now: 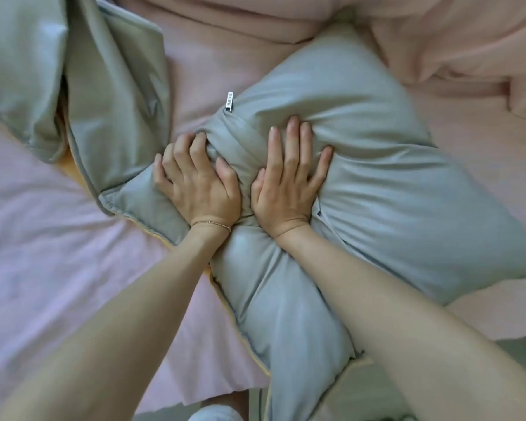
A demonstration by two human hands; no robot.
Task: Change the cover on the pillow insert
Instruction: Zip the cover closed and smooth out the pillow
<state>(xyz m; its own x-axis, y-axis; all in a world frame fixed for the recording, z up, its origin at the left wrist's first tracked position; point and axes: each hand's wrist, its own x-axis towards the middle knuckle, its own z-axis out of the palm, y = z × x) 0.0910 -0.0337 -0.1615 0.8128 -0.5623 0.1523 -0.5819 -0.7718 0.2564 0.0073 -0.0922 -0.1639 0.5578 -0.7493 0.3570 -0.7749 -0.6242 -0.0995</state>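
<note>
While both forearms reach forward from the lower edge of the view, the two hands rest side by side on a grey-covered pillow (pixel 377 189) that lies diagonally across a bed with a pink sheet (pixel 43 238). Left hand (pixel 199 180): fingers curled, the grip clamped on a bunched fold of the grey cover near the pillow's narrowed middle; a thin bracelet (pixel 211 223) circles this wrist. Right hand (pixel 286 189): fingers straight and spread apart, palm pressed flat on the cover, holding nothing. A small white label (pixel 230 101) projects from the gathered fabric just beyond the left hand; its print is too small to read. The cover's edge shows grey piping with a yellow-orange underside along the pillow's left border. At upper left lies a crumpled grey quilt (pixel 73 71), touching the pillow's corner. A peach-pink blanket (pixel 453 41) is heaped at upper right. Whether the cover's opening is closed cannot be told.
</note>
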